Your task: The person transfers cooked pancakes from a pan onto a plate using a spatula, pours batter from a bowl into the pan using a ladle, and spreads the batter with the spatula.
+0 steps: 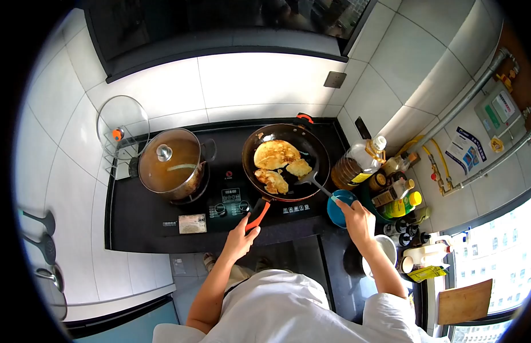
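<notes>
A dark frying pan (257, 183) sits on the black cooktop with several browned pieces in it, the largest a round golden one (277, 154). My left hand (240, 239) is wrapped round the pan's red and black handle (258, 214). In my right hand (357, 220) is the handle of a grey spatula (314, 179), whose blade rests in the pan beside the small right piece (298, 167). Just left of my right hand, partly under it, stands a blue bowl (336, 212).
On the left burner stands a lidded pot (170, 163), with a glass lid (123, 123) on a rack behind it. An oil bottle (357, 163) and several condiment bottles (397, 200) stand right of the pan. A white bowl (385, 251) is beside my right forearm.
</notes>
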Demonstrator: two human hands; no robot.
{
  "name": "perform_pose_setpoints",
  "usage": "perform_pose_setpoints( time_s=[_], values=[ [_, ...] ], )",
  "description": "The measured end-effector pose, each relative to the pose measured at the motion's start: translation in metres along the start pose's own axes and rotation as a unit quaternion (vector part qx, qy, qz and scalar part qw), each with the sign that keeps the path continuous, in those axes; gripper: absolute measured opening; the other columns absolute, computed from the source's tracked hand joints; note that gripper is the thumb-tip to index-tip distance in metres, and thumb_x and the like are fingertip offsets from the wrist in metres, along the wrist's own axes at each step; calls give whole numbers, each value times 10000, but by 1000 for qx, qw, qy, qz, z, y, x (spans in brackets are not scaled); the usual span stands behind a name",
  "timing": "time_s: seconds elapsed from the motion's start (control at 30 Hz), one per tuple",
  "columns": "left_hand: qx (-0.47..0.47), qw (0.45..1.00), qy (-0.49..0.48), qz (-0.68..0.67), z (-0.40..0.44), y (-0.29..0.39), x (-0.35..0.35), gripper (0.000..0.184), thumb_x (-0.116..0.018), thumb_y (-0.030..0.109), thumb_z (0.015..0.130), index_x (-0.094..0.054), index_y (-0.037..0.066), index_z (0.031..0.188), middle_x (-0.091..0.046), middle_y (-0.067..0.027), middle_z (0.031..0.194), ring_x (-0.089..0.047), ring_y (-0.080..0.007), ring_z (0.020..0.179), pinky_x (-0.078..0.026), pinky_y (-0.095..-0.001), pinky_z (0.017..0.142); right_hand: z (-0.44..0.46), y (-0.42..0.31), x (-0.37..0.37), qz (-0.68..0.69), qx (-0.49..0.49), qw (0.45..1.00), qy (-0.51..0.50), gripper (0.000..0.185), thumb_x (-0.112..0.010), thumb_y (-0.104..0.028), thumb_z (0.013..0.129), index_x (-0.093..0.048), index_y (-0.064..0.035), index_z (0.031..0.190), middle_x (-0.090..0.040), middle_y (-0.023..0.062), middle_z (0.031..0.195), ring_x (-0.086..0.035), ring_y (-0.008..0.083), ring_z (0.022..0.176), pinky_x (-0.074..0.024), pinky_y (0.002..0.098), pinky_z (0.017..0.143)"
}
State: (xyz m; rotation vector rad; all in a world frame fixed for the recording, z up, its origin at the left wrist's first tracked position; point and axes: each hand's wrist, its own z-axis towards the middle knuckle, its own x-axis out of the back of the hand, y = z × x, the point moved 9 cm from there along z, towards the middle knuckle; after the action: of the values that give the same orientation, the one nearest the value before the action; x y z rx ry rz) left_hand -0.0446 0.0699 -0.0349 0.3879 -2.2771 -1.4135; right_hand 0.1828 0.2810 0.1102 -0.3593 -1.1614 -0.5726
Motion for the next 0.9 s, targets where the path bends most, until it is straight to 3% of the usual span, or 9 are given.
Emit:
perform_pose_setpoints(
  time_s=[0.37,0.57,0.67,0.9],
  values=[
    [12,1000,-10,-7,-4,2,-7,687,-632,342,919,-321,94,1479,-546,-44,607,-509,-124,438,-428,-280,416,-9,17,-8,42,-75,994,62,327,-630,-84,824,-686,-214,1119,-467,54,680,-572,233,556,-463,345,483],
    [6,1000,-5,6,-2,-1,-6,691,-633,342,919,-316,98,1482,-544,-43,601,-510,-119,439,-429,-278,416,-5,14,-43,46,-102,994,0,267,-648,-140,858,-667,-199,1117,-554,91,713,-595,299,596,-487,389,519],
    [12,1000,-8,-5,-1,-5,-5,692,-633,345,918,-314,108,1485,-543,-43,601,-510,-118,440,-432,-276,417,-3,0,-24,58,-83,995,-5,274,-641,-144,859,-662,-210,1124,-568,73,691,-610,267,569,-495,380,503],
    [13,1000,-1,-9,-3,0,-4,655,-635,311,931,-333,133,1483,-510,-7,615,-443,-83,424,-380,-253,389,0,4,8,141,-79,986,40,293,-665,-155,852,-661,-192,1143,-574,75,693,-604,292,582,-498,377,520]
  ],
)
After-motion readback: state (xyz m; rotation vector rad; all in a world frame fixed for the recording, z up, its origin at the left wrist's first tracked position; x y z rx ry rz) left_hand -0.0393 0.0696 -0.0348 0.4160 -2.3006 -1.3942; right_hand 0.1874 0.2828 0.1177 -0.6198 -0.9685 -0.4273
